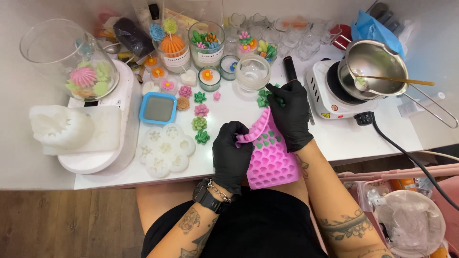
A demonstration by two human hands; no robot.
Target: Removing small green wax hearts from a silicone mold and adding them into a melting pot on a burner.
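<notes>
So, bending a floppy pink silicone mold (270, 157) with heart-shaped cavities at the near edge of the white table (334, 138); left hand (231, 155) gripping its curled top edge, right hand (289, 112) pinching a small green wax piece (278, 101). Glossy black gloves, wood floor (67, 222) below.

- At twelve o'clock of the pink mould (270, 160), bare white table (236, 107) gives passage
- At ten, green wax succulents (200, 124) block
- At two, the hotplate (330, 93) and black cable (406, 153) bar the way
</notes>
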